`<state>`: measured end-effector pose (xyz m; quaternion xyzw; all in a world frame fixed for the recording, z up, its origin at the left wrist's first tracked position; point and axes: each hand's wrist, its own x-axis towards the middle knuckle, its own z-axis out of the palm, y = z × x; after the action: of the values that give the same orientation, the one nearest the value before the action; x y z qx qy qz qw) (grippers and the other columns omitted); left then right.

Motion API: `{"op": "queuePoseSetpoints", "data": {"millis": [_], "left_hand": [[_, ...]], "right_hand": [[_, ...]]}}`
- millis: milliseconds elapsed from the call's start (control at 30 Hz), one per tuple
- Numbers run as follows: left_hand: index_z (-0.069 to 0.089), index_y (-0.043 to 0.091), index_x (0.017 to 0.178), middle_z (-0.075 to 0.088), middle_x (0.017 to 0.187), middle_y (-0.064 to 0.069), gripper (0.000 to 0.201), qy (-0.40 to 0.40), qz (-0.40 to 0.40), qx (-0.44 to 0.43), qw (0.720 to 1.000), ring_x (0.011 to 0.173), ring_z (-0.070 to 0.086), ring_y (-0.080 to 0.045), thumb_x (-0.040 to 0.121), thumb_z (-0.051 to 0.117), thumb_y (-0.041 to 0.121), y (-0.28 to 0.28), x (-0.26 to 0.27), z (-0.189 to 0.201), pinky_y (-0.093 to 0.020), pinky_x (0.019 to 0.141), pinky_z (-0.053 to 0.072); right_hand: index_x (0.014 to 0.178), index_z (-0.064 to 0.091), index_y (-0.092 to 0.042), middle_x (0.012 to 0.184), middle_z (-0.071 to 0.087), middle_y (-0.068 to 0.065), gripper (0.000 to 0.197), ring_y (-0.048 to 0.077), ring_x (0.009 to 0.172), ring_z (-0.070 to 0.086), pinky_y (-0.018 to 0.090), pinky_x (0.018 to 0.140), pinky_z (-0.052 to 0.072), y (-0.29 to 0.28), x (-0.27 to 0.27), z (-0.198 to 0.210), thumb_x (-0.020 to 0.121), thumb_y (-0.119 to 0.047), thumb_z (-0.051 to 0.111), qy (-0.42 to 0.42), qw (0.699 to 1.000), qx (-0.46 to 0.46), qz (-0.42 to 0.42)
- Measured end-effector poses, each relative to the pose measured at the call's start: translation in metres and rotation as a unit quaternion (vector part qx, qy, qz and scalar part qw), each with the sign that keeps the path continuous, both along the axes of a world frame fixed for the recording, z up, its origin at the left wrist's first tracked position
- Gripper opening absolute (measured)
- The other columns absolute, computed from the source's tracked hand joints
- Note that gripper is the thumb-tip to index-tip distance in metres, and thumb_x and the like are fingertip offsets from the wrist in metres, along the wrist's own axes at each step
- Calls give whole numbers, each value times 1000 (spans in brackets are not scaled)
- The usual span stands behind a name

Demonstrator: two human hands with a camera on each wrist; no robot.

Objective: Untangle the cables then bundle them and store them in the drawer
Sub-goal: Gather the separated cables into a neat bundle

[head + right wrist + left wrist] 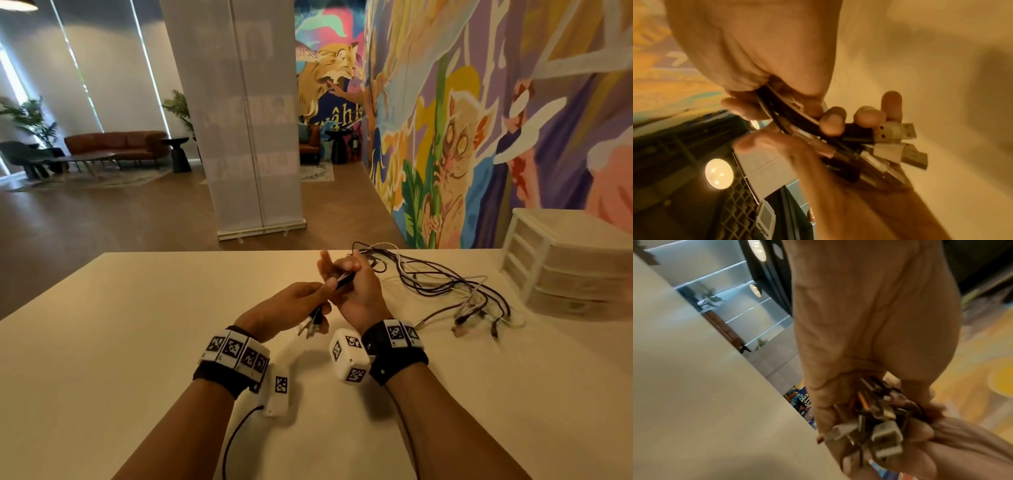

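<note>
Several black and white cables (442,284) lie tangled on the white table (137,325), right of centre. My left hand (320,293) grips a bunch of cable ends in its fist, and the USB plugs (311,325) stick out below it. In the left wrist view the plugs (877,428) crowd together inside the curled fingers. My right hand (346,269) holds the same strands just beyond the left, palm toward me, with one finger raised. In the right wrist view the plugs (894,138) jut past the left fingers (832,123). The strands run from my hands back to the pile.
A white plastic drawer unit (565,263) with its drawers closed stands at the table's right rear. A painted mural wall (479,120) runs behind it. A white roll-up banner (246,137) stands on the floor beyond the table's far edge.
</note>
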<state>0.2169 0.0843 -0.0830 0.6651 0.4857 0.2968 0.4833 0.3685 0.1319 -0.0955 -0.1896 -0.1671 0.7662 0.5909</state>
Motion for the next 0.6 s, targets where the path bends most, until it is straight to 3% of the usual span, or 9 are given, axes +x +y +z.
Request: {"op": "queuePoseSetpoints", "data": {"millis": [67, 133, 167, 233, 300, 367, 467, 533, 600], "left_hand": [[71, 6, 115, 66, 91, -2, 59, -43, 10, -12, 999, 81, 67, -18, 106, 48, 59, 9, -2, -3, -30, 79, 57], [70, 9, 112, 58, 84, -1, 52, -97, 5, -30, 995, 72, 56, -16, 109, 47, 55, 17, -3, -6, -28, 74, 54], [66, 9, 111, 52, 81, 0, 48, -147, -1, -52, 988, 67, 48, -15, 110, 47, 53, 20, -3, -7, -27, 69, 51], [60, 9, 110, 43, 78, 2, 43, -253, 1, -109, 961, 62, 35, -11, 110, 47, 50, 25, -6, -9, -24, 62, 40], [58, 11, 109, 40, 75, 3, 38, -307, 8, -140, 941, 58, 30, -9, 110, 46, 47, 30, -8, -13, -23, 58, 30], [58, 11, 105, 40, 73, 3, 36, -302, 11, -138, 943, 55, 30, -8, 113, 42, 43, 34, -8, -17, -24, 56, 25], [55, 16, 96, 41, 72, 2, 37, -251, 6, -130, 959, 54, 32, -9, 113, 42, 46, 34, -4, -18, -28, 57, 20], [55, 13, 100, 44, 74, -1, 41, -230, -1, -115, 966, 55, 34, -10, 112, 45, 51, 35, -5, -21, -26, 55, 24], [60, 6, 110, 55, 80, -7, 55, -222, 6, -93, 971, 58, 45, -13, 110, 43, 59, 35, -8, -24, -24, 53, 33]], "right_hand": [[64, 45, -21, 56, 42, -3, 53, 14, 53, 58, 36, 76, 55, 4, 3, 6, 114, -40, 46, -8, 1000, 0, -11], [67, 43, -21, 58, 34, -3, 52, 14, 48, 39, 32, 58, 45, 8, 3, 13, 112, -45, 49, -40, 999, 10, -12], [67, 43, -21, 60, 32, -3, 51, 14, 49, 35, 31, 57, 40, 9, 3, 18, 111, -46, 53, -52, 998, 24, -10], [65, 46, -21, 64, 38, -1, 50, 15, 57, 41, 32, 67, 43, 7, 2, 28, 105, -45, 65, -83, 995, 61, -4], [68, 61, -20, 81, 64, 4, 42, 17, 82, 63, 38, 92, 49, 4, -3, 25, 100, -45, 71, -151, 982, 111, -5], [97, 80, -22, 119, 77, 2, 37, 20, 119, 67, 46, 108, 49, 0, -11, 12, 97, -57, 68, -304, 940, 156, 18], [135, 74, -22, 139, 72, 1, 66, 24, 127, 67, 45, 96, 53, 1, -23, -8, 104, -71, 42, -330, 927, 142, 104], [138, 71, -13, 140, 72, 2, 75, 20, 131, 65, 39, 96, 54, 1, -22, -9, 110, -66, 26, -318, 934, 134, 89], [132, 77, -17, 137, 74, -2, 74, 19, 134, 64, 35, 95, 57, 1, -25, -7, 111, -65, 25, -320, 939, 117, 50]]}}
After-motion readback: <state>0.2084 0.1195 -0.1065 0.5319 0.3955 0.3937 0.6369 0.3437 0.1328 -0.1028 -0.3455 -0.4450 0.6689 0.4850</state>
